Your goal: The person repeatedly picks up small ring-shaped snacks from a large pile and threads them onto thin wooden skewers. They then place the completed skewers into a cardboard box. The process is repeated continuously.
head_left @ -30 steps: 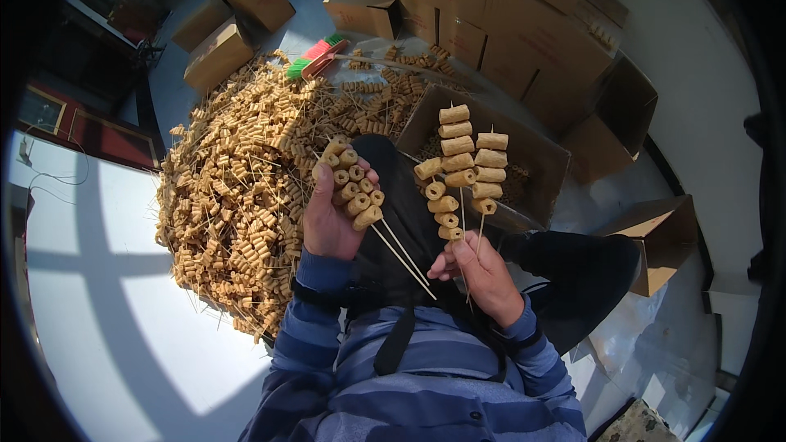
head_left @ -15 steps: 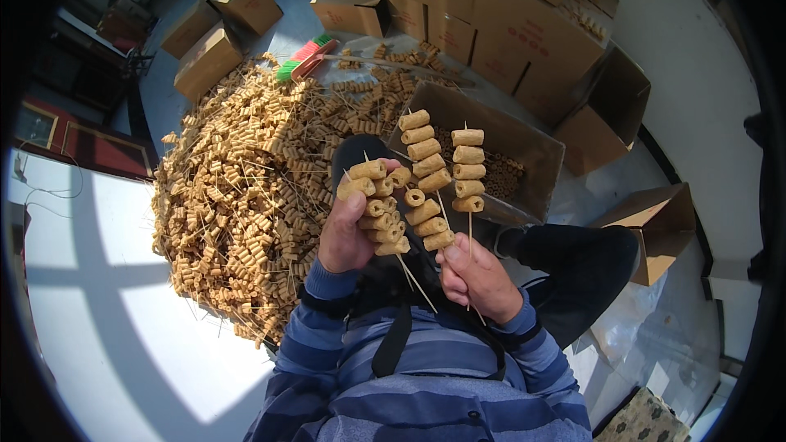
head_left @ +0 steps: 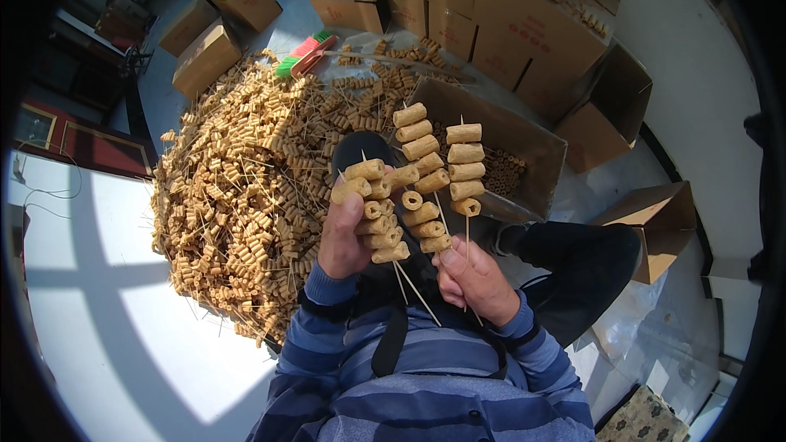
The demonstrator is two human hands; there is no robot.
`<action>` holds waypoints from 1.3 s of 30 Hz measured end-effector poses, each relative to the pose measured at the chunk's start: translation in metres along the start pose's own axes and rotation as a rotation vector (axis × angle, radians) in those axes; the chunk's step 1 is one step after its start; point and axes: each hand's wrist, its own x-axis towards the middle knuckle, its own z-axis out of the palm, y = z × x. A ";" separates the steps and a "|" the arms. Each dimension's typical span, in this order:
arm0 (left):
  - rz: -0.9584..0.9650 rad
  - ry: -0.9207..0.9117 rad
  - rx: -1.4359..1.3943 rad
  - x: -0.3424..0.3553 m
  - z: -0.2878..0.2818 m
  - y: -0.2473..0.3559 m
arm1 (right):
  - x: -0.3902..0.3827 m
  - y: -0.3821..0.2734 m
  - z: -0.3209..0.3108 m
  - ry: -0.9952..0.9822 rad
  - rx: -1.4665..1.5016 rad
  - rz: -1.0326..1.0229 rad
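My left hand is closed around a bunch of skewers threaded with short tan hollow rolls; their bare stick ends point down and to the right. Pinched by the sticks in my right hand are more skewers, fanned upward with rolls along their upper parts. The two bunches nearly meet in front of my lap, and some rolls between them overlap, so I cannot tell which stick each belongs to. A large heap of similar skewered rolls lies on the floor to the left.
Beyond my hands stands an open carton with loose rolls inside. Stacked cardboard boxes line the far right, and an open box lies nearer on the right. A red and green broom rests behind the heap.
Both bunches have shifted slightly, the right one a little up and left. My hands keep their hold on the skewers.
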 end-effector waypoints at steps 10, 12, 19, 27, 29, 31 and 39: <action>-0.051 -0.025 -0.273 -0.002 0.001 -0.016 | 0.002 -0.002 -0.003 -0.156 0.297 0.039; -0.026 -0.045 -0.306 -0.001 0.003 -0.019 | 0.002 -0.002 -0.002 -0.117 0.284 0.022; -0.041 -0.044 -0.302 -0.003 0.012 -0.014 | 0.006 -0.001 0.004 0.041 0.150 0.008; -0.106 -0.046 -0.423 -0.002 0.014 -0.007 | 0.010 0.006 0.006 0.142 -0.065 -0.114; -0.121 0.043 -0.469 -0.001 0.012 -0.007 | 0.010 0.008 0.006 0.199 -0.142 -0.158; -0.082 0.028 -0.444 -0.003 0.012 -0.009 | 0.011 0.009 0.005 0.246 -0.207 -0.175; -0.117 -0.086 -0.540 -0.007 0.010 -0.028 | 0.015 0.010 0.008 0.199 -0.372 -0.183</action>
